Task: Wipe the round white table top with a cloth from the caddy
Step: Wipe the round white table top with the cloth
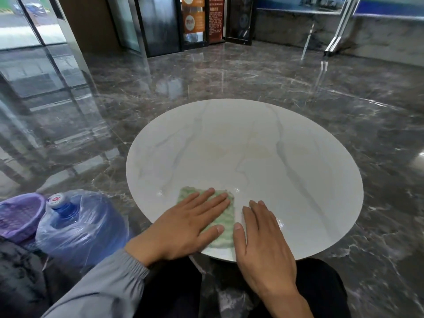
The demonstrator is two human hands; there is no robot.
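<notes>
The right grip (263,249) lay flat and released just right of the cloth (227,237), pressed under the flat-fingered left grip (183,228), with most tabletop (275,157) lying far of both.

Blue water jug (78,223) in clear plastic wrap, lower left. Glossy dark marble floor (229,72) across upper frame. Orange signs (193,19) top centre.
</notes>
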